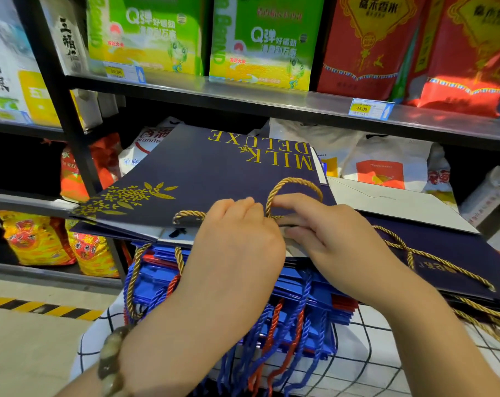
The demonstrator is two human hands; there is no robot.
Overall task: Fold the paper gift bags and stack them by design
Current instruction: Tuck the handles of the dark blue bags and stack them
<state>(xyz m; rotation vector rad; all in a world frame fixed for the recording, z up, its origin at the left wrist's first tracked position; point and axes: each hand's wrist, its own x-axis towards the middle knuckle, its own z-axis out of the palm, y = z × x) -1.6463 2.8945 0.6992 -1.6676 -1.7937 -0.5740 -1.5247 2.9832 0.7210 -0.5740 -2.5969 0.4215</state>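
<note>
A flattened navy gift bag (203,173) with gold "MILK DELUXE" print and gold leaves lies on top of the pile, its gold rope handle (294,186) looped up at the near edge. My left hand (237,239) grips the bag's near rim, fingers curled over it. My right hand (323,227) pinches the same rim just right of the handle. Beneath lies a stack of bright blue bags (300,296) with blue and red cords hanging down. A second navy bag (458,253) with gold cord lies to the right.
The pile sits on a white cloth with a black grid (372,353). Black metal shelving (243,96) holds green and red rice packs above and white sacks (386,161) behind. A white flat card (392,202) lies at the right. Yellow-black floor tape (42,308) runs at the left.
</note>
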